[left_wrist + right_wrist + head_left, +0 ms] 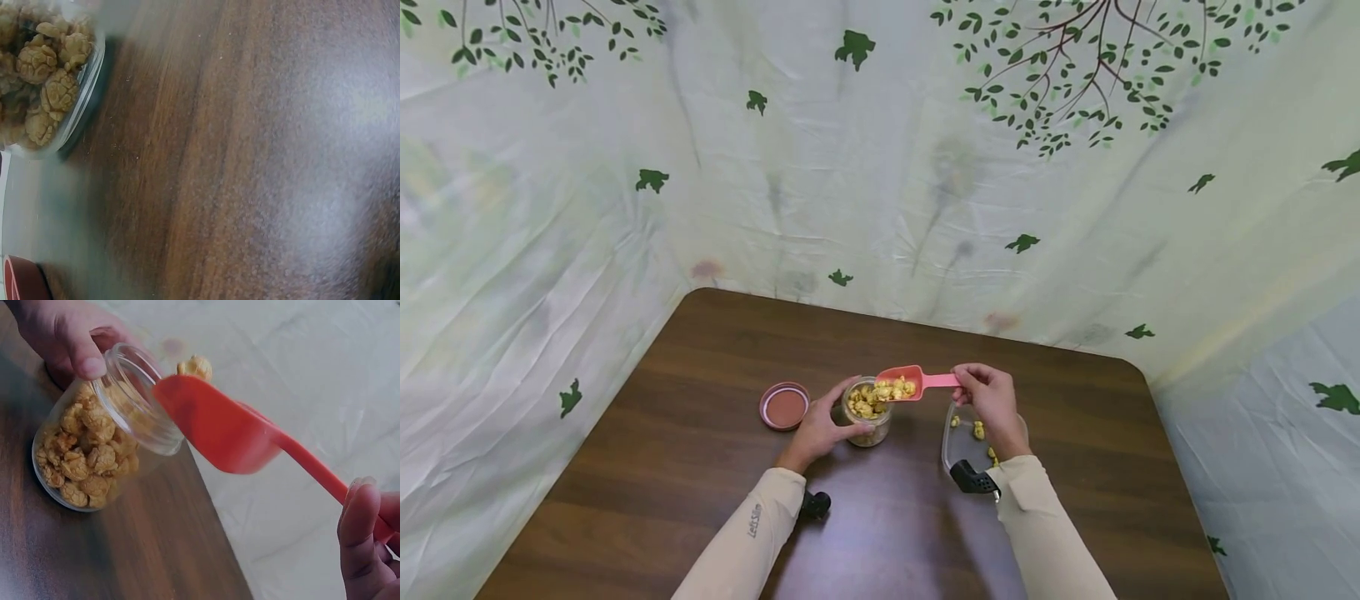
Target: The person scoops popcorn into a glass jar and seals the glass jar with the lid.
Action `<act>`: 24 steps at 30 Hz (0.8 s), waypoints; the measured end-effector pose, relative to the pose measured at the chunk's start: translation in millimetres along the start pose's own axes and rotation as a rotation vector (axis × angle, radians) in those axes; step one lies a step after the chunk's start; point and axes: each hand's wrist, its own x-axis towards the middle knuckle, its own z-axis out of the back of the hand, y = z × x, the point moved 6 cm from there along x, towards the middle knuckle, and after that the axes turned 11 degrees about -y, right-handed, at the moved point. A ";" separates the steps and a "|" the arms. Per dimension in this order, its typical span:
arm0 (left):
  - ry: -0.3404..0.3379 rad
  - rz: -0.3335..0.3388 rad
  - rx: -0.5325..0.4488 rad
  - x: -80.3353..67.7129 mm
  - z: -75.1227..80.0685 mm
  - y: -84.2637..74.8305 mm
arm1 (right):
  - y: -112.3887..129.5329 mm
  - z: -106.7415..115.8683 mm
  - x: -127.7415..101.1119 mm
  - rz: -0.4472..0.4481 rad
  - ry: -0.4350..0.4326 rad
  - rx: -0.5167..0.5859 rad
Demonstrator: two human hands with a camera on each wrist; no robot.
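Red scoop (219, 425) w/ popcorn (895, 389), just left of R hand (988, 400), which pinches its handle; tip at mouth of glass jar (868, 436), also holding popcorn, clamped in L hand (820, 429). Clear tub (958, 446) w/ few pcs beneath R hand/wrist; lid (785, 407) just left of L hand, on table (625, 500).

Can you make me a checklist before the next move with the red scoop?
1. Jar open: ok, the lid lies apart from it on the table.
2. Jar steadied: ok, the left hand holds it.
3. Scoop gripped: ok, by the right hand.
4. Scoop's tip at the jar's mouth: ok.
5. Room for all the scooped popcorn: cannot tell.
6. Clear container emptied: not ok, a few pieces lie in it.
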 end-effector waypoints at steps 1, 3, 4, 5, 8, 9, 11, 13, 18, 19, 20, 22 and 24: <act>0.000 0.001 -0.002 0.1 0.0 0.4 | 2.3 -1.6 -1.6 0.013 0.005 -0.002; -0.001 0.000 -0.005 0.4 -0.3 0.7 | 7.2 -5.4 -4.8 0.046 0.020 -0.004; -0.002 -0.001 -0.003 0.5 -0.4 1.1 | 9.5 -7.2 -6.2 0.067 0.026 -0.003; -0.003 -0.004 0.002 0.3 -0.3 1.1 | 11.8 -8.7 -7.8 0.086 0.031 -0.006; -0.001 -0.006 0.006 0.2 -0.8 1.7 | 17.1 -11.5 -11.6 0.158 0.036 -0.039; -0.001 -0.006 0.005 -0.2 -0.7 1.4 | 18.7 -11.9 -12.8 0.183 0.034 -0.051; 0.000 -0.003 0.008 -0.5 -0.7 1.9 | 21.5 -12.8 -15.5 0.239 0.032 -0.079; -0.002 0.006 0.007 -0.6 -0.6 2.5 | 24.5 -14.0 -18.4 0.300 0.035 -0.098; -0.005 0.013 0.006 -0.4 -0.1 3.6 | 33.0 -16.1 -26.7 0.471 0.039 -0.159; -0.005 0.013 0.005 -0.2 -0.2 3.8 | 34.6 -16.3 -28.2 0.503 0.037 -0.174; -0.005 0.008 0.005 0.0 -0.3 3.6 | 36.2 -16.5 -29.7 0.535 0.036 -0.189; -0.005 0.000 0.004 0.6 -0.8 3.5 | 39.5 -16.9 -32.3 0.593 0.034 -0.207; -0.006 -0.009 0.002 1.0 -1.1 2.8 | 44.3 -17.4 -36.2 0.657 0.037 -0.217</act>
